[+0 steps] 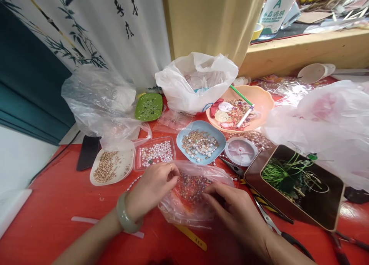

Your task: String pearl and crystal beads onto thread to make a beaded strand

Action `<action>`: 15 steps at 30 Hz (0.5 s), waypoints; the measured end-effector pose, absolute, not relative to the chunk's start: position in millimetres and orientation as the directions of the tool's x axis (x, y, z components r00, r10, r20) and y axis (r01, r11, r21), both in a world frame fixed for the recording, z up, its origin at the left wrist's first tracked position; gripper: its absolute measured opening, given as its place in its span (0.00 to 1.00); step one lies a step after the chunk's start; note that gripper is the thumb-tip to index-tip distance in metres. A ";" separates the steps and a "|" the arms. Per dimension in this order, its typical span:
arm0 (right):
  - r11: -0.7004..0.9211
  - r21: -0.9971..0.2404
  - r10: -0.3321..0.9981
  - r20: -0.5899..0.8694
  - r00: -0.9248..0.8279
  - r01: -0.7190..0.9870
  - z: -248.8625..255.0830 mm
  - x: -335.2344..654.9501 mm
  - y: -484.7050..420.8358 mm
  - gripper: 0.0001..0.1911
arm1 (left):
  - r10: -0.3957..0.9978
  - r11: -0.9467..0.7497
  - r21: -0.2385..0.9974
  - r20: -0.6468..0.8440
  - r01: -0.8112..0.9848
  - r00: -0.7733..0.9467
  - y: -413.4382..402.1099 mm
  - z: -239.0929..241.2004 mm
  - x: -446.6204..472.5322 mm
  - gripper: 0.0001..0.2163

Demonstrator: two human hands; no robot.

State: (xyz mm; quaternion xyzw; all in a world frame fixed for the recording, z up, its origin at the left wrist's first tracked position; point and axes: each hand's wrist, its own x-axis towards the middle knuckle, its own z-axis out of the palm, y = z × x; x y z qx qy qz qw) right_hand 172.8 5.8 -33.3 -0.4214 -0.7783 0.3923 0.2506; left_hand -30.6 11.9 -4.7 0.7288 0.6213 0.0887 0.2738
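Bead bag [181, 215] lies mid-frame on the red table [43, 211], left hand [152, 186] at its 10 o'clock with fingers curled toward thumb, right hand [238, 209] at its 4 o'clock with fingers bent inward over it; cannot tell whether either pinches plastic or beads [190, 186]. Around the bag: blue dish [203, 125] at 12, pearl tray [137, 155] at 11, white dish [127, 169] at 10, brown box [323, 192] at 3, scissors [269, 219] at 4, yellow stick [193, 238] at 6.
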 end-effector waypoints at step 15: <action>0.346 -0.818 0.864 0.088 -0.495 0.460 -33.8 171.9 6.7 0.07 | 0.937 -0.252 0.389 -0.130 0.886 0.324 4.6 -21.6 -23.3 0.06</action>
